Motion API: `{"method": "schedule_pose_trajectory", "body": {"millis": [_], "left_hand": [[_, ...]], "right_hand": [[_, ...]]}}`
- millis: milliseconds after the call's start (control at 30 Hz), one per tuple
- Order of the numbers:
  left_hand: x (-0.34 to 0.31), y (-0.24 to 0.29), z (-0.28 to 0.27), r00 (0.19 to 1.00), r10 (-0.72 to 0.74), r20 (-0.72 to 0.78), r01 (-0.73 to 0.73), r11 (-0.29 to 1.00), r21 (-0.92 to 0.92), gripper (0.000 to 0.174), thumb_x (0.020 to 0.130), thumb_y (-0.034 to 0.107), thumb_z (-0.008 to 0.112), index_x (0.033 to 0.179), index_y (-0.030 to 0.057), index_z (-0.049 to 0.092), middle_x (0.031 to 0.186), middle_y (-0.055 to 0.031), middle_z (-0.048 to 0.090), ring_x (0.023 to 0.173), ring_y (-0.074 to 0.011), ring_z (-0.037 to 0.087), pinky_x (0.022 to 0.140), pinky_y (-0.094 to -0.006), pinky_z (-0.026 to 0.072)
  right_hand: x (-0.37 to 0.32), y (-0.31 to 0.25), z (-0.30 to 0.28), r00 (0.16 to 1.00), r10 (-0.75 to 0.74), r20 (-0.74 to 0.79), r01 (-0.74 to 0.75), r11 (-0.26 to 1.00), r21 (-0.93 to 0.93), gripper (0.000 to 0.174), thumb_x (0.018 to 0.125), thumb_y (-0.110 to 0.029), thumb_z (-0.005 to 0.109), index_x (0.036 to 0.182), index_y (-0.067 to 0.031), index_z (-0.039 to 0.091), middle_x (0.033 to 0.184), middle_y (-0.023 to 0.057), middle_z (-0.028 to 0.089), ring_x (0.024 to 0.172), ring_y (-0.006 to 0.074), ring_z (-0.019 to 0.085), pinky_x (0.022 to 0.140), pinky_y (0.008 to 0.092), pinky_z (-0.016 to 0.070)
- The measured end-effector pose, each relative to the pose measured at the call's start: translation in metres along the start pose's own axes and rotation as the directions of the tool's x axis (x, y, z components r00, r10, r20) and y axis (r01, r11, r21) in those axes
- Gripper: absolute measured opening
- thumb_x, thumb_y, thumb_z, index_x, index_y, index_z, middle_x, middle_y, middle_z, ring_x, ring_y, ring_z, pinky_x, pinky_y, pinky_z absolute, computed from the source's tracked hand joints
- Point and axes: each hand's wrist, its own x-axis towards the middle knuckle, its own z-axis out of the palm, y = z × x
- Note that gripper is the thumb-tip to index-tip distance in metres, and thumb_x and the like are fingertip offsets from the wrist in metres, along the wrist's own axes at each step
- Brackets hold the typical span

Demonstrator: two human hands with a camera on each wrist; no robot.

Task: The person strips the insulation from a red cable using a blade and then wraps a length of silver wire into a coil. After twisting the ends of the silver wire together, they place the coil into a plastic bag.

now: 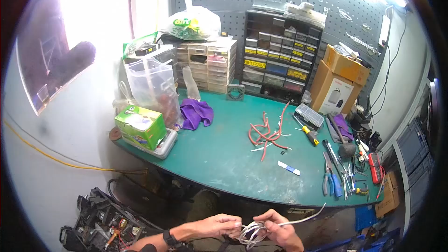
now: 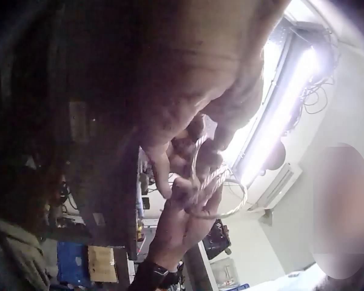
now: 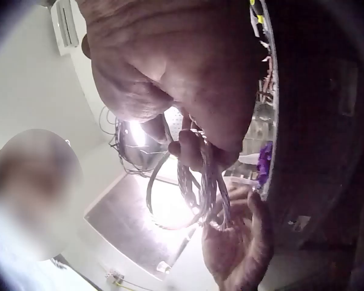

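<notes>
A pale, twisted cable (image 1: 252, 234) is gathered in several loose loops between the two hands, in front of the bench's near edge. On the left, the left hand (image 1: 223, 225) pinches the loops with thumb and fingers. Opposite it, the right hand (image 1: 280, 232) grips the coil, and a loose cable end sticks out past it to the upper right. In the right wrist view, the loops (image 3: 191, 191) hang below the right hand's curled fingers, and the left hand (image 3: 236, 245) meets their lower end.
The green workbench (image 1: 224, 144) carries red cable pieces (image 1: 266, 135), a blue-and-white strip (image 1: 289, 168), pliers (image 1: 330, 177), a mallet (image 1: 346, 148) and a red multimeter (image 1: 374, 168). A green box (image 1: 140, 126) stands at the left end. An open toolbox (image 1: 109, 221) lies below left.
</notes>
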Motion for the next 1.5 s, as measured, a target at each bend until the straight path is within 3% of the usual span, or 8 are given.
{"method": "schedule_pose_trajectory", "body": {"millis": [33, 100, 567, 700, 900, 1033, 1133, 1500], "left_hand": [[0.001, 0.035, 0.021, 0.998, -0.06, -0.014, 0.061, 0.927, 0.37, 0.035, 0.113, 0.036, 0.045, 0.093, 0.0083, 0.05, 0.082, 0.0036, 0.04, 0.075, -0.0107, 0.04, 0.072, -0.0278, 0.039], [0.014, 0.047, 0.018, 0.988, -0.109, 0.107, 0.062, 0.926, 0.373, 0.038, 0.114, 0.038, 0.043, 0.093, 0.0078, 0.05, 0.081, 0.0048, 0.04, 0.073, -0.0091, 0.039, 0.069, -0.0263, 0.0382], [0.06, 0.078, 0.0, 0.782, 0.4, -0.479, -0.458, 0.889, -0.006, 0.034, 0.113, 0.03, 0.046, 0.087, 0.0098, 0.05, 0.077, 0.0034, 0.045, 0.068, -0.011, 0.047, 0.083, -0.0391, 0.0584], [0.051, 0.098, 0.001, 0.937, 0.111, -0.333, -0.087, 0.992, 0.086, 0.029, 0.11, 0.032, 0.053, 0.095, 0.007, 0.054, 0.076, 0.003, 0.048, 0.066, -0.0111, 0.05, 0.075, -0.036, 0.0569], [0.065, 0.094, -0.001, 0.992, 0.061, -0.111, -0.018, 0.937, 0.349, 0.023, 0.113, 0.034, 0.048, 0.1, 0.0149, 0.051, 0.073, 0.0093, 0.032, 0.061, -0.0036, 0.031, 0.06, -0.0234, 0.0415], [0.072, 0.087, -0.015, 0.892, 0.272, -0.36, -0.232, 0.961, 0.151, 0.028, 0.114, 0.031, 0.043, 0.093, 0.013, 0.046, 0.073, 0.0078, 0.032, 0.063, -0.0053, 0.037, 0.072, -0.0277, 0.0524], [0.076, 0.087, -0.017, 0.638, 0.495, -0.59, -0.636, 0.771, -0.042, 0.032, 0.113, 0.032, 0.044, 0.088, 0.0139, 0.046, 0.074, 0.0044, 0.038, 0.066, -0.01, 0.044, 0.086, -0.0367, 0.0538], [0.071, 0.083, 0.007, 0.323, 0.662, -0.677, -0.856, 0.509, 0.089, 0.03, 0.114, 0.033, 0.042, 0.093, 0.0131, 0.048, 0.077, 0.0031, 0.037, 0.064, -0.0101, 0.039, 0.084, -0.0344, 0.0513]], "right_hand": [[0.005, -0.016, 0.005, 0.998, 0.032, 0.045, -0.027, 0.994, -0.11, 0.031, 0.109, -0.016, 0.053, 0.131, 0.0044, 0.055, 0.112, 0.0104, 0.066, 0.093, 0.0108, 0.061, 0.085, 0.0268, 0.0511], [0.015, -0.027, 0.01, 0.994, 0.031, 0.109, -0.027, 0.999, -0.035, 0.029, 0.109, -0.014, 0.053, 0.13, 0.0042, 0.055, 0.112, 0.01, 0.066, 0.095, 0.01, 0.061, 0.085, 0.0256, 0.0509], [0.074, -0.052, -0.011, 0.945, -0.311, -0.097, 0.326, 0.898, 0.296, 0.051, 0.102, -0.018, 0.057, 0.146, 0.0073, 0.048, 0.108, 0.0072, 0.062, 0.097, 0.0154, 0.057, 0.083, 0.033, 0.0469], [0.075, -0.054, -0.033, 0.949, -0.316, -0.018, 0.311, 0.919, 0.244, 0.043, 0.103, -0.011, 0.057, 0.141, 0.0058, 0.053, 0.104, 0.0043, 0.063, 0.091, 0.0122, 0.057, 0.082, 0.0303, 0.0493], [0.068, -0.05, -0.018, 0.97, -0.222, -0.099, 0.238, 0.951, 0.198, 0.035, 0.104, -0.009, 0.058, 0.136, 0.0029, 0.059, 0.095, 0.0004, 0.061, 0.08, 0.0092, 0.054, 0.076, 0.0271, 0.0486], [0.072, -0.048, -0.029, 0.935, -0.336, -0.117, 0.355, 0.902, 0.246, 0.033, 0.104, -0.009, 0.059, 0.135, 0.0036, 0.057, 0.086, -0.0028, 0.052, 0.073, 0.0074, 0.046, 0.067, 0.026, 0.0424], [0.083, -0.043, -0.036, 0.895, -0.405, -0.188, 0.445, 0.848, 0.288, 0.033, 0.104, -0.01, 0.06, 0.134, 0.004, 0.056, 0.085, -0.0028, 0.05, 0.073, 0.0068, 0.046, 0.065, 0.0251, 0.0408], [0.102, -0.035, -0.018, 0.811, -0.507, -0.292, 0.463, 0.861, -0.21, 0.02, 0.105, -0.018, 0.064, 0.112, 0.0006, 0.062, 0.083, 0.0025, 0.062, 0.068, 0.0077, 0.058, 0.063, 0.0267, 0.0527]]}}
